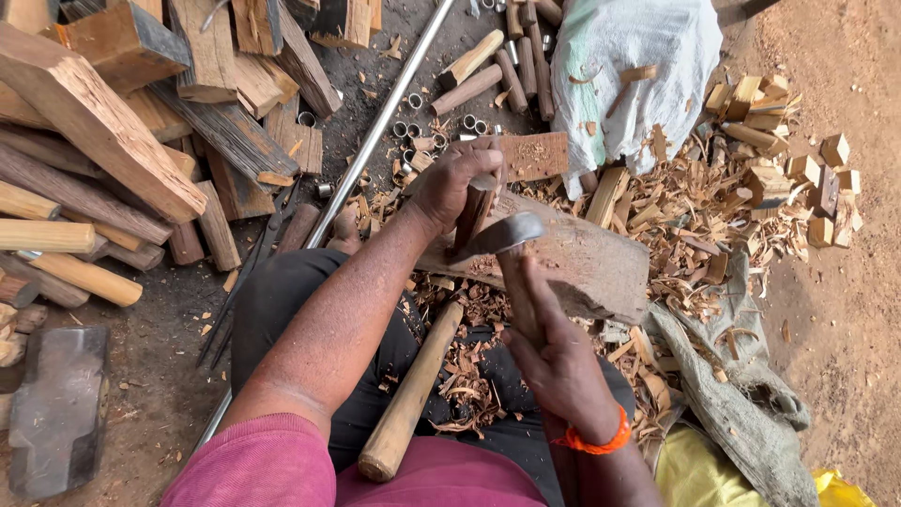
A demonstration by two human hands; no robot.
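Observation:
My left hand (455, 183) grips a short brown wooden piece (472, 214) and stands it upright on a worn wooden chopping block (582, 258). My right hand (554, 352) is closed around the wooden handle of an adze-like hatchet; its grey metal blade (502, 235) rests against the lower part of the held piece. A rounded wooden handle (413, 390) lies across my lap, between my knees.
Split timber and rough billets (113, 131) pile up at the left. A long metal rod (375, 127) runs diagonally past metal ferrules (413, 127). A heavy sledge head (58, 408) lies lower left. A white sack (629, 75), wood shavings and small offcut blocks (779, 160) sit right.

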